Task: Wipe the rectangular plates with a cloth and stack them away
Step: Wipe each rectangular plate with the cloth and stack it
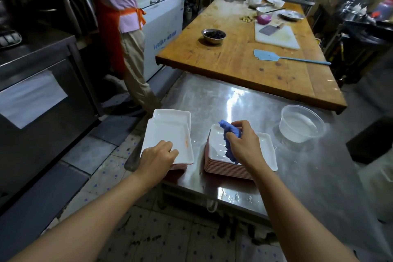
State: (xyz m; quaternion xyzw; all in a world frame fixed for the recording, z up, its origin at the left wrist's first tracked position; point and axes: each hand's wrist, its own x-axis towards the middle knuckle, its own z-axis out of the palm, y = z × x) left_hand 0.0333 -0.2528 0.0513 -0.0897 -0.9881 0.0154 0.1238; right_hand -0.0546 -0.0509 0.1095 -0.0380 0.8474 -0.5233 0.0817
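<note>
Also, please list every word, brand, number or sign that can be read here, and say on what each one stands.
Blue lettering on the front of the white chest freezer: a brand-like word followed by smaller characters, too blurred to read for certain.
Small blue sticker near the freezer's top right corner: too small to read.
The plates, the cloth and the clear plastic bowl bear no text.

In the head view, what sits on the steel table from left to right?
Left plate stack under the left hand → right plate stack under the right hand holding the blue cloth → clear plastic tub.
</note>
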